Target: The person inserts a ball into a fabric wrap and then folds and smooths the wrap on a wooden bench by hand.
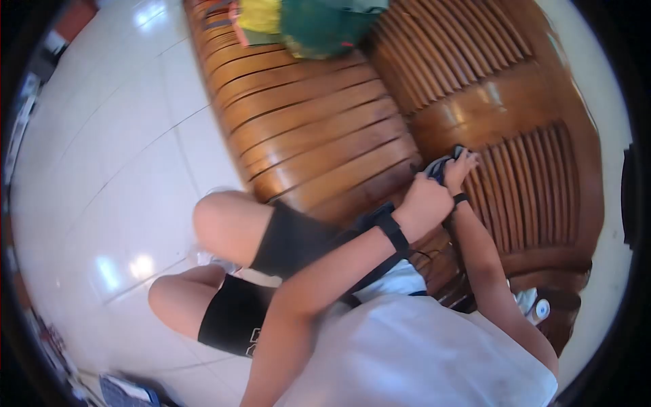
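Note:
My left hand (425, 205) is closed in a fist near the middle of the wooden bench, with a black band around the wrist. Just beyond it, my right hand (462, 169) has its fingers curled around a dark grey and black striped item (437, 167), too blurred to name. The item also runs up against the left hand's fingers, which seem to grip its near end. A thin black band (460, 198) circles the right wrist. Both hands are close together, in front of the slatted backrest.
I sit on the slatted wooden bench (319, 129). A green bag (325, 28) and a yellow item (261, 15) lie at its far end. A white cylindrical container (540, 311) is by my right elbow. Pale tiled floor (115, 163) stretches to the left, with a dark blue object (125, 391) at the bottom.

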A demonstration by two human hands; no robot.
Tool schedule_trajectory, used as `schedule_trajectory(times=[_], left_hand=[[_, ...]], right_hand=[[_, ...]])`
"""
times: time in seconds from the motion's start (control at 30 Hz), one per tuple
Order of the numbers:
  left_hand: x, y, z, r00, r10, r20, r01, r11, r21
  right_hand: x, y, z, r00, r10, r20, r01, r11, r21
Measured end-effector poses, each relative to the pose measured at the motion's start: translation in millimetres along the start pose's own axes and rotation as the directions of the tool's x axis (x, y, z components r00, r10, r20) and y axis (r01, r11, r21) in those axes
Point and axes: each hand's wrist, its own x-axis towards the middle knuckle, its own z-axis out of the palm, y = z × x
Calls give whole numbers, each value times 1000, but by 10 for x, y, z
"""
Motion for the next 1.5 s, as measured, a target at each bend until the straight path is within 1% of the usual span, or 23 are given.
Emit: schedule_trajectory(times=[0.07,0.13,0.2,0.27,0.3,0.33,0.4,0.53,0.6,0.63,0.67,0.7,0.8,0.9,1.0,1.07,1.13,1.2,1.3,1.33,1.4,1.43,1.5], left_hand=[[-208,-151,-313,998,45,-35,-42,996,84],[-446,-333,-645,999,-46,8,44,979,198],[-717,-602,-1010,973,-210,99,168,932,321],[-1121,-995,-1317,891,-391,233,337,911,240],[-1378,-1194,-1388,872,-440,213,366,877,310],[-1600,-1386,-1397,852,-491,181,401,834,378],[-1922,-1739,-1190,830,-552,75,379,657,652],[-2126,-2297,-220,754,-644,-132,295,153,943],[-1997,-2444,180,636,-745,-202,345,40,938],[-1784,-2471,355,516,-830,-210,429,38,902],[-1506,-2570,652,271,-919,-286,-198,-344,918],[-1306,-2594,676,5,-940,-340,-815,-201,544],[-1434,-2759,554,217,-923,-316,-487,-383,785],[-1352,-2808,454,182,-945,-271,-346,-319,882],[-1585,-2452,-608,213,-953,214,123,243,962],[-1814,-2407,-624,236,-937,257,521,346,780],[-2051,-2362,-679,287,-917,277,813,386,436],[-2413,-2053,-1303,745,-643,178,651,759,18],[-2421,-2005,-1352,713,-583,390,654,753,-71],[-2429,-1970,-1339,722,-576,383,640,766,-53],[-2430,-1932,-1278,746,-548,377,601,799,-29],[-2371,-1933,-1422,701,-492,517,595,803,-44],[-2300,-1871,-1271,748,-552,368,599,800,-17]], right_hand=[[70,-560,251,861,-197,469,-137,798,587],[-211,-1682,155,858,-458,231,268,785,559],[-371,-2334,564,690,-723,19,614,599,513],[-797,-3000,877,670,-659,342,425,718,552],[-1017,-3271,1136,435,-749,499,670,640,376],[-1240,-3561,1360,193,-728,657,875,431,220],[-2173,-3817,1234,705,-607,367,530,795,295],[-2538,-4034,1001,637,-647,420,604,757,250],[-2528,-3965,1016,580,-688,436,661,710,242],[-2505,-3922,1020,550,-709,441,683,686,251],[-2482,-3896,1008,524,-728,442,703,663,258],[-2452,-3893,1012,500,-745,442,718,642,269],[-2332,-4041,1101,442,-781,441,738,596,316],[-2146,-4200,1149,396,-803,445,745,564,356],[-2046,-4240,1176,355,-825,440,746,534,399],[-2023,-4141,1147,332,-841,426,740,513,435],[-2009,-3876,1086,317,-864,391,735,485,475],[-2011,-3424,1056,326,-882,340,726,464,507],[-2106,-2806,922,390,-777,494,631,616,472],[-2166,-2682,887,408,-731,547,605,665,438],[-2228,-2611,939,396,-782,481,650,609,455],[-2237,-2571,914,395,-798,455,672,589,449],[-2236,-2656,937,427,-754,499,652,639,408]])
